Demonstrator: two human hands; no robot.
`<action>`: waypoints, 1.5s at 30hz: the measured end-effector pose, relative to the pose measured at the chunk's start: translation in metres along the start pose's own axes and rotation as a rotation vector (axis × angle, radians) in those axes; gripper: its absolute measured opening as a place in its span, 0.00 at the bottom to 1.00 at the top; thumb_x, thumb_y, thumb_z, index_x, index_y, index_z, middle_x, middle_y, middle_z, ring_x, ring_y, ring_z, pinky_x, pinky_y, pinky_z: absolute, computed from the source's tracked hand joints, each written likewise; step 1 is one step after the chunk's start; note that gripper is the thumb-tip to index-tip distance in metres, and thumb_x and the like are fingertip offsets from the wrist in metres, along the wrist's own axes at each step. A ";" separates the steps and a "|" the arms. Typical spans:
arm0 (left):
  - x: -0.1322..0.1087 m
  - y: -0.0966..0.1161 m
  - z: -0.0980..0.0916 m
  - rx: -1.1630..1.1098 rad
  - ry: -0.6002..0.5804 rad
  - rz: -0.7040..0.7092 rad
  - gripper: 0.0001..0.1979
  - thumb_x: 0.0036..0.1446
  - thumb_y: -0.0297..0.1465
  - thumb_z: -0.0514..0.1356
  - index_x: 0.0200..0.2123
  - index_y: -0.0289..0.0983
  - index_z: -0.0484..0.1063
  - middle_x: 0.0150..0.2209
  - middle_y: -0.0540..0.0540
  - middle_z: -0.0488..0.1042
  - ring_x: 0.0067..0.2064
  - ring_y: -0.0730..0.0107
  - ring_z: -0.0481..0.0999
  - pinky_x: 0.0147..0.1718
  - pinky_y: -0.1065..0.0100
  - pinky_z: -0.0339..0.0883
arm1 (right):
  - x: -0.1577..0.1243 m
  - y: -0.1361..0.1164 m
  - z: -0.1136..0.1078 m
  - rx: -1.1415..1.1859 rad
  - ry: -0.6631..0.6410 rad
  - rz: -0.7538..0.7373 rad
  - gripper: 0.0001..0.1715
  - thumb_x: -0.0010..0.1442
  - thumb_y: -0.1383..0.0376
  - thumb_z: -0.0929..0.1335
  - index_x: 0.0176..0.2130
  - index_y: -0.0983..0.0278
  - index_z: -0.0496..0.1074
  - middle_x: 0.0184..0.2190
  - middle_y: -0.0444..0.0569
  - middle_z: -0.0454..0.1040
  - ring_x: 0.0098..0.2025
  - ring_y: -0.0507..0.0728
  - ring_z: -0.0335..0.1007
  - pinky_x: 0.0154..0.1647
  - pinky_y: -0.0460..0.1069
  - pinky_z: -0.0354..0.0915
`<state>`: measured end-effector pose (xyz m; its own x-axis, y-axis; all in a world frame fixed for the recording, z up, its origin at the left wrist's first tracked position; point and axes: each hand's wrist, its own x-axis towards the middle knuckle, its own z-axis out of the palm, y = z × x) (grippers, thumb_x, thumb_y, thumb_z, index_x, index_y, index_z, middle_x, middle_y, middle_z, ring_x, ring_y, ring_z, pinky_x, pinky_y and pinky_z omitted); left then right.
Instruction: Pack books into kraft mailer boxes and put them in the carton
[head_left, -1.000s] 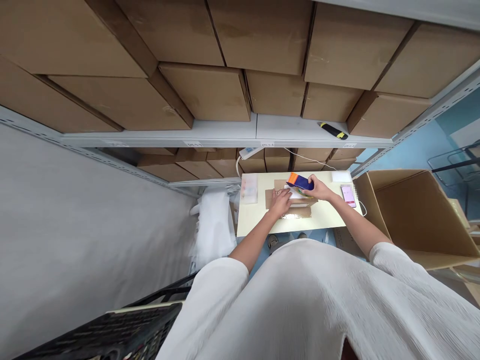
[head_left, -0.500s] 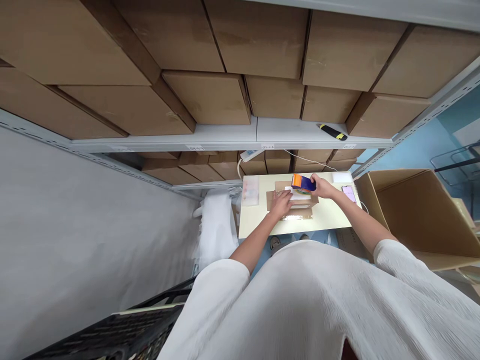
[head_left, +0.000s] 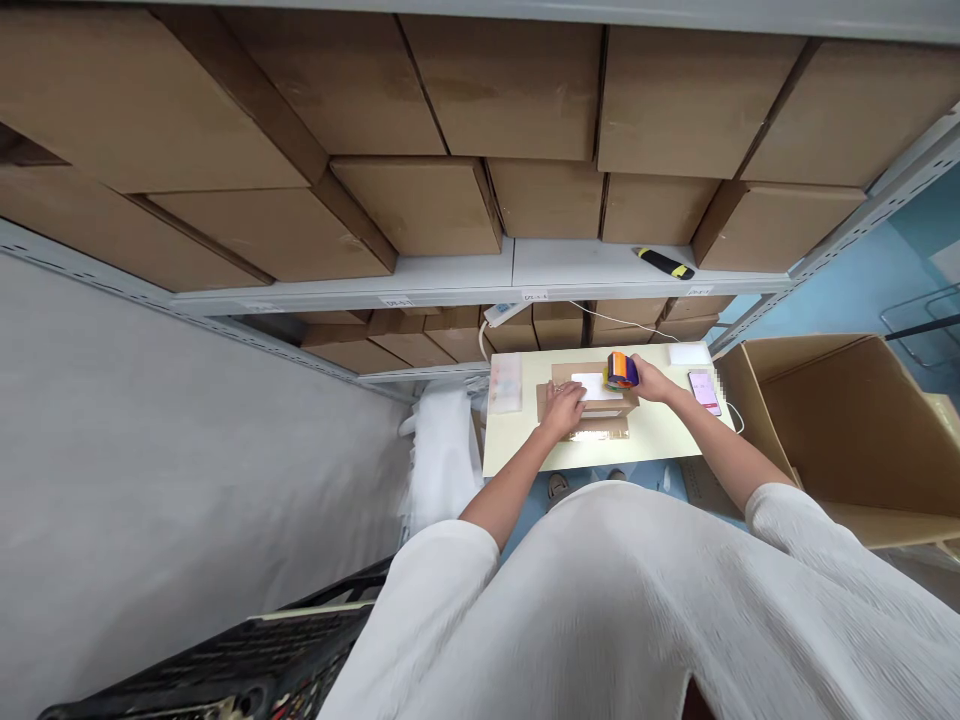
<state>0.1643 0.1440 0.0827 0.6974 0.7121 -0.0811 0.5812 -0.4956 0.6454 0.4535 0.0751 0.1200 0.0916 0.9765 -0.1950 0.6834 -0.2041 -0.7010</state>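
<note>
A small cardboard box (head_left: 600, 404) with a white label on top sits on a pale yellow table (head_left: 517, 440). My left hand (head_left: 562, 408) lies flat on the box's left side, fingers spread. My right hand (head_left: 651, 380) grips a blue and orange tape dispenser (head_left: 622, 370), which rests on the box's right top edge. A flat cardboard piece with shiny tape lies under the box toward me.
A phone (head_left: 705, 390) and a white pad (head_left: 688, 354) lie at the table's right. A clear packet (head_left: 505, 382) lies at its left. A large open carton (head_left: 847, 430) stands to the right. Shelves of brown boxes rise behind, with a yellow-black cutter (head_left: 664, 263). A black crate (head_left: 225, 670) is near left.
My right hand has drawn the tape dispenser to the right across the box top, uncovering the white label. My left hand has stayed on the box.
</note>
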 end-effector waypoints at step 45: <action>0.042 0.032 -0.024 -0.705 0.271 -0.548 0.19 0.63 0.21 0.64 0.45 0.46 0.58 0.37 0.55 0.68 0.40 0.70 0.74 0.45 0.66 0.70 | 0.004 -0.035 0.005 -0.215 -0.043 -0.210 0.19 0.58 0.66 0.72 0.49 0.60 0.71 0.48 0.55 0.80 0.47 0.64 0.74 0.45 0.53 0.66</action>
<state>0.2023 0.1699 0.1180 0.2284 0.8929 -0.3881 0.3493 0.2969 0.8887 0.4257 0.0861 0.1402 -0.0951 0.9911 -0.0931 0.8222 0.0255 -0.5687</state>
